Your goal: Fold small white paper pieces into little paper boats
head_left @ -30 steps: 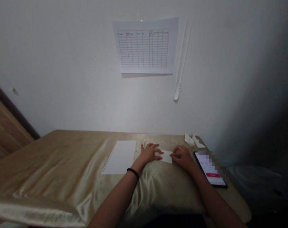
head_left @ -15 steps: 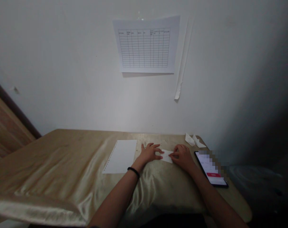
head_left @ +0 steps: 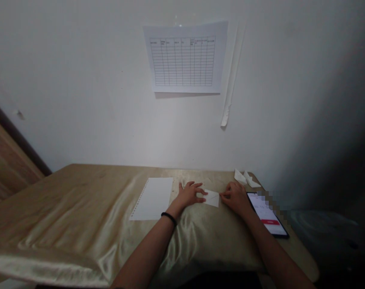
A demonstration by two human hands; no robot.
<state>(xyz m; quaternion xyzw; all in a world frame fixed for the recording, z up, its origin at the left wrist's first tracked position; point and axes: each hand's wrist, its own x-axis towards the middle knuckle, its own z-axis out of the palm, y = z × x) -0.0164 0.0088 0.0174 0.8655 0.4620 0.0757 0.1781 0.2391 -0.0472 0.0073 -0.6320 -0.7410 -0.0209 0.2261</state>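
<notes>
A small folded white paper (head_left: pixel 211 200) lies on the cloth, with a diagonal line across its upper face. My left hand (head_left: pixel 188 194) holds its left edge down, the thumb and index fingertips curved onto it and the other fingers stretched out above. At the right edge of the paper, my right hand (head_left: pixel 234 196) is closed in a pinch, thumb and index tips against that edge. How much of the edge sits between those tips is too small to see.
Left of my hands lies a white sheet with punched holes (head_left: pixel 153 198). Folded paper pieces (head_left: pixel 245 178) rest at the far right corner, behind a phone (head_left: pixel 268 220) with a lit screen. The satin cloth (head_left: pixel 88 208) has wrinkles. A printed table (head_left: pixel 185 60) hangs on the wall.
My right hand has slid right, from over the folded paper to its right edge, uncovering the diagonal line. My left hand stays where it was.
</notes>
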